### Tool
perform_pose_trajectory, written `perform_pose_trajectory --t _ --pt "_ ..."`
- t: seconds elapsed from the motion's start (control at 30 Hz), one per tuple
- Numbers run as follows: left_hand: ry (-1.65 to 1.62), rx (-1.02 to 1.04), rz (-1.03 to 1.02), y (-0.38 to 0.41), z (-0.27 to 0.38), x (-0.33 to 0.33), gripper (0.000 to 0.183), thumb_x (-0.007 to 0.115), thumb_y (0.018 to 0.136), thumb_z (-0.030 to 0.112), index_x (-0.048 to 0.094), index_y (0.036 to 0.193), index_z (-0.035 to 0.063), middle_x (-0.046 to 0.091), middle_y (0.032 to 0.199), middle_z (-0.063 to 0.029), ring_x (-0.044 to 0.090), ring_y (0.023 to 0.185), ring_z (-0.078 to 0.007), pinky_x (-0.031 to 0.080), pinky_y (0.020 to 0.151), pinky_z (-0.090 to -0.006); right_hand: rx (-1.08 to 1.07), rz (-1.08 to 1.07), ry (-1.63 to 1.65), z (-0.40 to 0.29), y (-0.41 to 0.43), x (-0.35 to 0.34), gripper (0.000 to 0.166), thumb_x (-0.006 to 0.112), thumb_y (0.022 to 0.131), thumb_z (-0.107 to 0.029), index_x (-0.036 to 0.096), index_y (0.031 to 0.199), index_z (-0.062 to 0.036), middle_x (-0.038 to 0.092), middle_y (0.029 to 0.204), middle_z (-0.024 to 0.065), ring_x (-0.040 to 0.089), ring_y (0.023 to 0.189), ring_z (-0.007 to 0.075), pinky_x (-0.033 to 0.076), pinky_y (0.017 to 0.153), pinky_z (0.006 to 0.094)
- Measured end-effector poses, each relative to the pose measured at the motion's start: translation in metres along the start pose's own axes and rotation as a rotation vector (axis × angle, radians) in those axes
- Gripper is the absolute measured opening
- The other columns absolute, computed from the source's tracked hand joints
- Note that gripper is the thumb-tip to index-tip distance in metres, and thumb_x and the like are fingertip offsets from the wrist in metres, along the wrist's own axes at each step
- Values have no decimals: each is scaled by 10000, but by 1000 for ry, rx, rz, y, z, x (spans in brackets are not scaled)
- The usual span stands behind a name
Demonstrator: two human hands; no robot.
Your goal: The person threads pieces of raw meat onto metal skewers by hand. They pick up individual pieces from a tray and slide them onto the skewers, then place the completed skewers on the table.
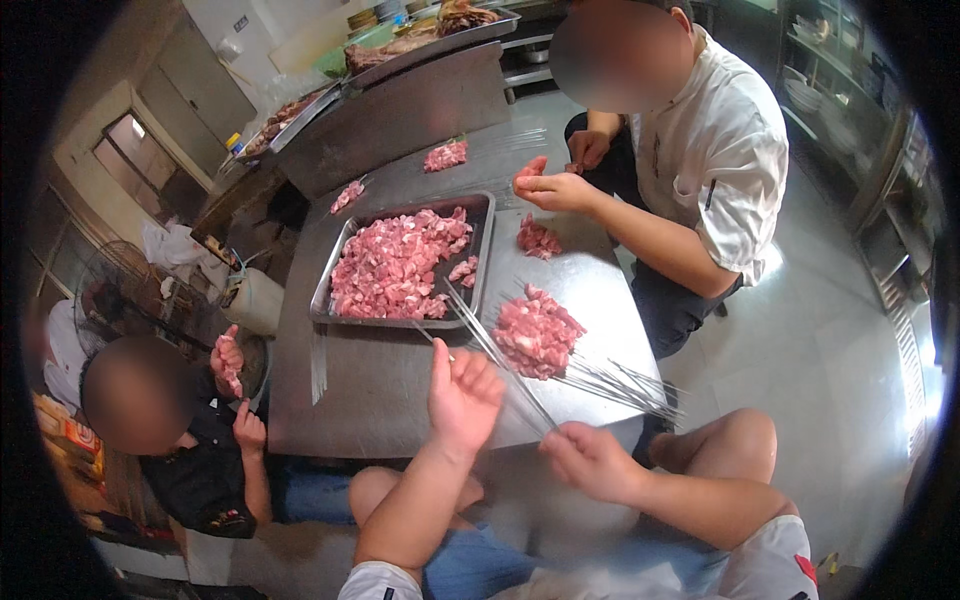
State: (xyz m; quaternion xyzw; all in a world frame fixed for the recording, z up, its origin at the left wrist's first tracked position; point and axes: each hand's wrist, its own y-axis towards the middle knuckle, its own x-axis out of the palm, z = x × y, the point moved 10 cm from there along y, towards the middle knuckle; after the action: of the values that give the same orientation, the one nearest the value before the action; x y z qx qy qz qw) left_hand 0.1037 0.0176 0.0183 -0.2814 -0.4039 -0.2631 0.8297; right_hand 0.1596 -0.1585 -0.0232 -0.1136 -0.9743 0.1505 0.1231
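Observation:
My right hand (592,459) grips the lower ends of a few long metal skewers (501,360), which slant up and left over the table. To their left my left hand (465,394) is raised with curled fingers; a thin skewer tip shows above it, and whether it holds that skewer is unclear. Beyond my hands a metal tray (489,259) carries a heap of raw meat chunks (397,262). A stack of skewered raw meat (536,330) lies beside the slanting skewers, its bare metal ends (622,384) spread towards the table's right corner.
The steel table (360,420) bears more meat (538,238) and loose skewers (319,364). A co-worker in white (735,150) sits at the right side, hands over the table. Another in black (202,472) holds meat (229,364) at the left. Trays of meat (435,46) stand behind.

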Motion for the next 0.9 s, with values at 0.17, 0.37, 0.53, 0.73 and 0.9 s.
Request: perform_pose_trajectory --t 0.17,0.37,0.53,0.73,0.9 --pt "655 439 -107 11 69 6 437 463 1095 417 609 1222 25 659 1036 -86 621 972 -201 506 919 -367 -38 36 -10 -23 0 -13 291 541 1085 -265 627 1011 3 590 714 15 551 660 95 469 615 279" --pt "1715 744 137 94 169 3 176 661 981 145 660 1093 9 715 990 -102 683 915 -186 537 817 -329 -86 33 -18 -35 -5 -16 273 539 1084 -253 618 1007 -3 588 710 7 546 667 83 469 619 275" --pt "2390 633 -47 157 162 20 196 748 845 231 757 940 59 712 1023 -155 664 1010 -364 521 900 -505 -88 43 51 -39 -8 -19 253 543 1081 -237 623 1024 -3 592 720 2 547 661 82 473 614 270" --pt "2694 566 113 181 149 27 217 761 803 240 782 935 69 713 1030 -178 679 964 -373 545 889 -488 -129 43 34 -32 -8 -24 270 562 1071 -304 661 1048 -54 604 743 -18 560 670 69 463 591 248" --pt "2628 488 148 192 150 24 212 739 791 235 748 875 41 720 904 -181 688 874 -369 552 799 -484 -138 71 -36 -40 -12 -29 271 555 1072 -294 664 1048 -46 604 743 -16 567 677 72 476 607 255"
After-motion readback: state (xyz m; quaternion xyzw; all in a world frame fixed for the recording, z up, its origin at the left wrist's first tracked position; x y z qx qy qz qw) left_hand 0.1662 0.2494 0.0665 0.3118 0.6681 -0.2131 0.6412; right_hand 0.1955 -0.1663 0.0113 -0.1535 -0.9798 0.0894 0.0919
